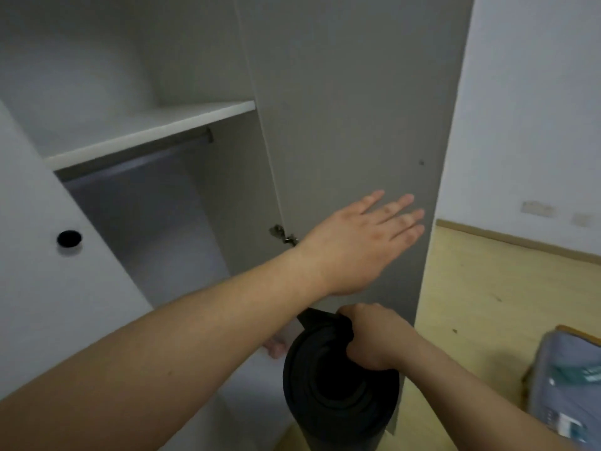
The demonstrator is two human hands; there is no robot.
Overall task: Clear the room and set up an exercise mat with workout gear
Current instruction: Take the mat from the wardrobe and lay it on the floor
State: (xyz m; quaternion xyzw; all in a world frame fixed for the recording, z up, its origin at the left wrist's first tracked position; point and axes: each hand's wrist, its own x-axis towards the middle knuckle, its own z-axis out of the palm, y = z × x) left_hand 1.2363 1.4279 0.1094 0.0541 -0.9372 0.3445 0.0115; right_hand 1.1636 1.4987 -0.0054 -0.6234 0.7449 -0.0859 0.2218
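The rolled exercise mat [338, 385] in front of the wardrobe door [357, 109] was plain black. The door itself was flat grey, unpatterned. Left of the door, the shelf [146, 131] was white and the hinge [282, 234] silvery. Right of the door, the floor [487, 304] was pale yellow wood, the skirting [520, 242] tan, the wall [536, 109] bluish white, and a bag [566, 385] grey-blue with teal and white print.

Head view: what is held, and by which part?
The right hand grips the rolled mat at its top rim; the left hand, open, holds nothing.
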